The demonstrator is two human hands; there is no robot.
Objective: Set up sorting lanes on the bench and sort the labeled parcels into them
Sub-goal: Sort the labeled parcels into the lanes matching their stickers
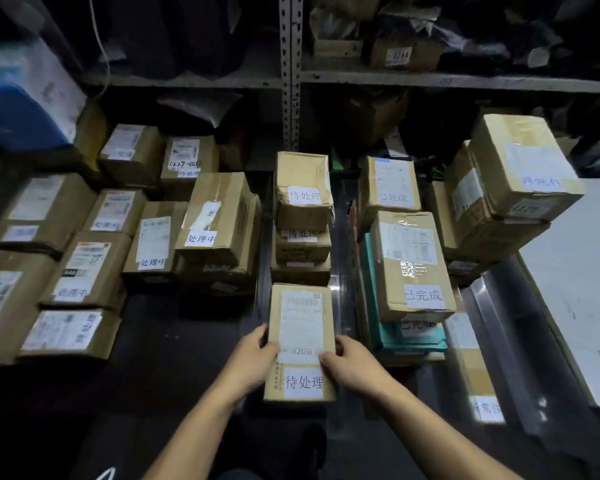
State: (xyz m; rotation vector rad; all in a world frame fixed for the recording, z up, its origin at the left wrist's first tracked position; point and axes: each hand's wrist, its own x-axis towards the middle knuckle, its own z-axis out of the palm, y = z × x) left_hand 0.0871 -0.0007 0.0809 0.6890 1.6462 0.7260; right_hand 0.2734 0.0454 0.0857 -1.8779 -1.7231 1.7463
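Note:
A flat cardboard parcel [300,320] with a shipping label and a white tag reading 待处理 is gripped on both long sides. My left hand [252,358] holds its left edge, thumb on top. My right hand [352,363] holds its right edge. Right behind it stands a stack of parcels tagged 待处理 [303,199]. To the left lie parcels tagged 处理中 [219,216]. On the right are stacks tagged 已完成 [411,265]. Farther right, boxes tagged 异常件 [520,161] are piled up.
Clear plastic dividers [506,327] run between the lanes on the dark bench. A white board [582,271] lies at the right. Metal shelving [291,71] with more boxes and bags rises behind. Untagged parcels [66,330] crowd the left side.

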